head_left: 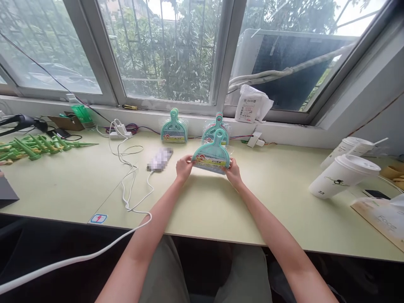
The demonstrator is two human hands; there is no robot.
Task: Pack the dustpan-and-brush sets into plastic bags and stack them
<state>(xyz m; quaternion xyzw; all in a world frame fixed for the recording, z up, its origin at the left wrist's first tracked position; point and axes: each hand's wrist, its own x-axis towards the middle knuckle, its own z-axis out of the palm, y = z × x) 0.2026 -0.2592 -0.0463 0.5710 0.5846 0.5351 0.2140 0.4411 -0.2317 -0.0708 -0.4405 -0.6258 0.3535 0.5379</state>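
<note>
Both my hands hold one teal mini dustpan set [212, 154] in clear wrap, upright on the pale green desk [221, 210]. My left hand [184, 167] grips its lower left corner and my right hand [232, 169] grips its lower right corner. Right behind it stands a second teal dustpan set [216, 126] against the sill. A third teal dustpan set [174, 127] leans on the sill further left.
A white charging cable [128, 181] runs across the desk to a blurred phone [159, 159]. Green plastic pieces [38, 145] lie far left. Two white lidded cups [344, 174] lie at the right beside a paper bag [381, 219]. A white packet [252, 105] sits on the sill.
</note>
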